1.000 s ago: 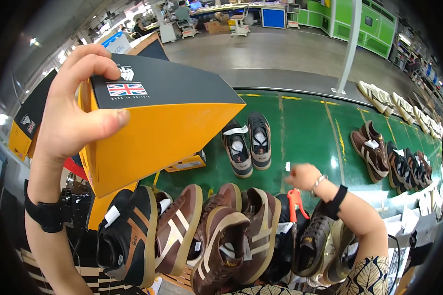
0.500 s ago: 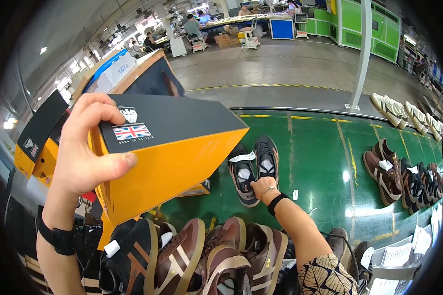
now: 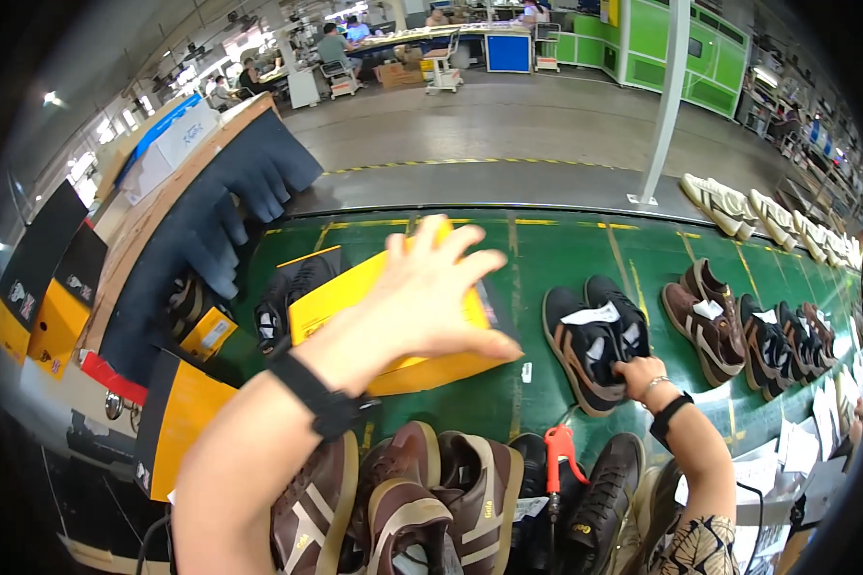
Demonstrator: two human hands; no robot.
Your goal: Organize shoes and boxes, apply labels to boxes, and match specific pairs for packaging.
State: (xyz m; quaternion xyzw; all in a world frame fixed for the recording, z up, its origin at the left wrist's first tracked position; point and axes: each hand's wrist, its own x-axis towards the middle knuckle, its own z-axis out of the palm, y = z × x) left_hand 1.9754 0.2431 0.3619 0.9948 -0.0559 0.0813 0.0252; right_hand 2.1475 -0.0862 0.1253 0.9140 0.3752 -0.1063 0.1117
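Note:
My left hand reaches over a yellow and black shoe box on the green conveyor belt. Its fingers are spread, with the thumb by the box's dark edge; whether the palm touches the box is hidden. To the right, my right hand is closed on the heel end of a black sneaker. Beside that one sits its mate, a black sneaker with brown stripes and a gum sole. White paper lies across the pair, and white stuffing shows inside.
Brown sneakers crowd the near edge beside a red air gun. More sneaker pairs line the belt at right. Black strips hang from a wooden-edged housing at left, with open shoe boxes beside it. A post stands beyond.
The shoe box went from my raised left hand down onto the belt, and those fingers have spread. My right hand and the black sneakers now appear farther right as the view shifted.

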